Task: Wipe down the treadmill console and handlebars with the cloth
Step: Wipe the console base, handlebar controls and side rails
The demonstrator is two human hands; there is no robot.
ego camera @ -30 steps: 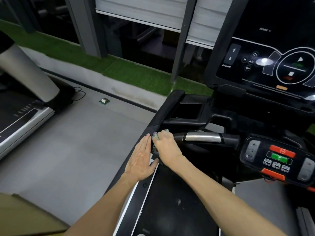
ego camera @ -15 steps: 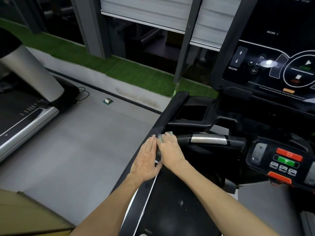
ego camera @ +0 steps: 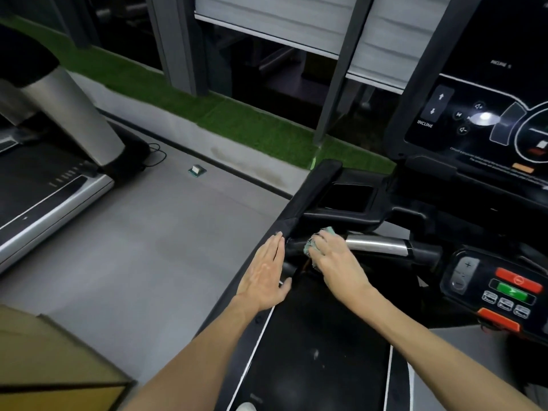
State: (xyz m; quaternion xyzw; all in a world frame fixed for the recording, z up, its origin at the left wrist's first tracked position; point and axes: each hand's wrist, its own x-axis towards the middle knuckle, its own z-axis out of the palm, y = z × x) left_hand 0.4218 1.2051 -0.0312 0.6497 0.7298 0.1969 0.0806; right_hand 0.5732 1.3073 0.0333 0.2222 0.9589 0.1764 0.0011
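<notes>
The right hand (ego camera: pixel 335 259) has its fingers curled over the green cloth (ego camera: pixel 310 248), bunching it and pressing it on the dark left end of the front handlebar (ego camera: pixel 375 244); a corner of cloth pokes out beyond the fingertips. The left hand (ego camera: pixel 264 274) lies flat with fingers straight and close together, resting on the side rail (ego camera: pixel 314 185) just left of the cloth and holding nothing.

My reading is that the job is partly under way at best; the cloth sits at the corner where bar meets rail, and no surface shows whether it is wiped or not. Judging by position alone, the silver stretch of the bar just right of the knuckles, the keypad (ego camera: pixel 501 286) further right, and the console (ego camera: pixel 474 120) up beyond the fingertips all look yet to be covered; the far handlebar is out of view.

For room: left of the cloth fingers the rail and the flat hand close things off almost at once; ahead of the fingertips a moulded tray (ego camera: pixel 350 197) overhangs the bar, so there is little clearance that way; to the right the bar runs free along its silver part until it meets the keypad housing, which is the likely stopping edge; behind the wrist the space over the belt (ego camera: pixel 320 351) is open for pulling the arm back.
</notes>
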